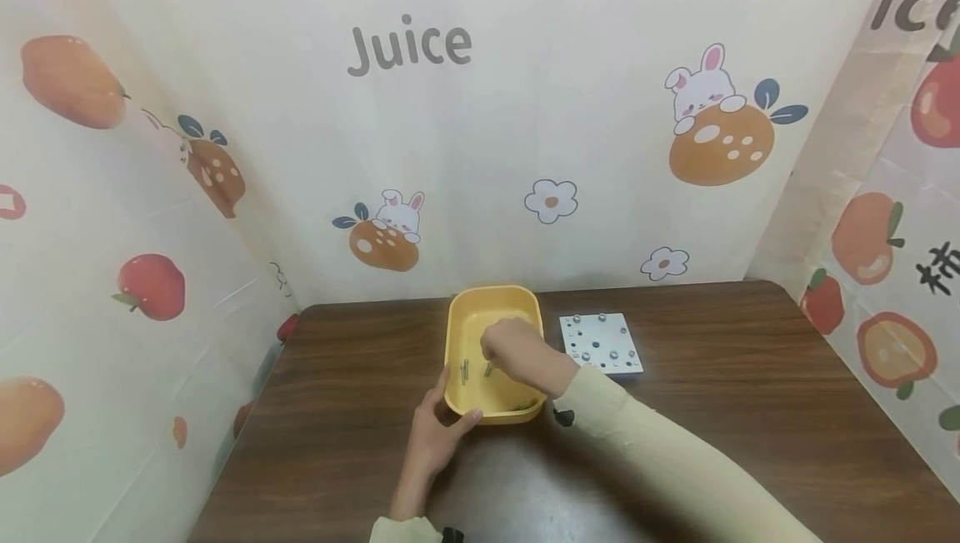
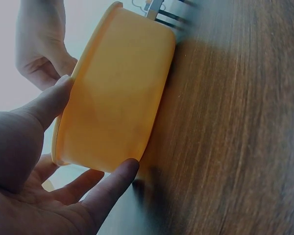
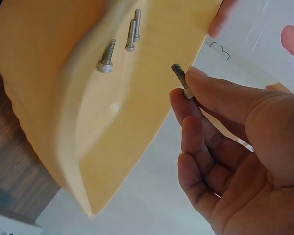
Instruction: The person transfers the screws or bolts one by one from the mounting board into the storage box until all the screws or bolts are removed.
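Observation:
A yellow plastic bin (image 1: 495, 303) stands on the table, tilted only by the wrist cameras' angle. My left hand (image 1: 433, 439) grips its near left corner, thumb on the rim and fingers against the outer wall (image 2: 112, 88). Over the bin, my right hand (image 1: 523, 353) pinches a small metal screw (image 3: 180, 76) between thumb and index finger, threaded end pointing away from the palm. Inside the bin lie two slim screws (image 3: 132, 34) side by side and a thicker socket-head screw (image 3: 106, 59). More small metal pieces (image 1: 523, 406) lie at the near right corner, partly blurred.
Right of the bin, a white plate (image 1: 611, 343) with holes and several bolts stands raised slightly above the brown wood table (image 1: 352, 368). My right forearm (image 1: 675, 443) crosses in front of that plate. Printed curtains (image 1: 480, 127) hang behind the table and along both sides.

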Demonstrator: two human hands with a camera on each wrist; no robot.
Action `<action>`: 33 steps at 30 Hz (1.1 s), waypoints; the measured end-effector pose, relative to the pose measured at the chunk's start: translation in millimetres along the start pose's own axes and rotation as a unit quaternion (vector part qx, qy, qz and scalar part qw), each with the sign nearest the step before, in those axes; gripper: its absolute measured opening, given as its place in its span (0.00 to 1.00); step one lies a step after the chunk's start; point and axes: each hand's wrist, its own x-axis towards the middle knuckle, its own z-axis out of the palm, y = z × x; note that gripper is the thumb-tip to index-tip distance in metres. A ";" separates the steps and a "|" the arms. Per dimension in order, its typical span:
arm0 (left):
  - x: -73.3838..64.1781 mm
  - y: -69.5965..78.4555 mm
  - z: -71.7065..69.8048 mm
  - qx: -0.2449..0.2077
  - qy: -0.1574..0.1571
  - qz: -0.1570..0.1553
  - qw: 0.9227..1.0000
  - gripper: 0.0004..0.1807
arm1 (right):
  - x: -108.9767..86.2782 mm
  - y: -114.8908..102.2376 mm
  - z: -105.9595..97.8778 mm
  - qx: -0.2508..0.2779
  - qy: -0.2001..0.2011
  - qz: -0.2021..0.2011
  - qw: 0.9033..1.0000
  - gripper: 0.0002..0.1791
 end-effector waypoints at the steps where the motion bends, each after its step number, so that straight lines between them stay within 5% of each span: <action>1: -0.1 0.0 -0.1 0.000 0.000 0.001 1.000 0.51 | 0.7 -0.8 0.5 0.000 -0.003 0.002 1.000 0.30; 10: -0.5 -0.8 -0.1 0.002 0.002 0.000 1.000 0.51 | 2.7 -8.8 5.6 0.008 -0.045 0.031 0.998 0.18; 19: 0.0 0.0 -0.3 -0.005 0.000 0.013 1.000 0.51 | 5.3 -11.7 8.3 0.004 -0.061 0.032 0.998 0.25; 33: -0.4 -0.8 -0.3 -0.001 -0.003 0.009 1.000 0.51 | 8.7 -16.4 13.4 -0.031 -0.107 0.058 0.992 0.14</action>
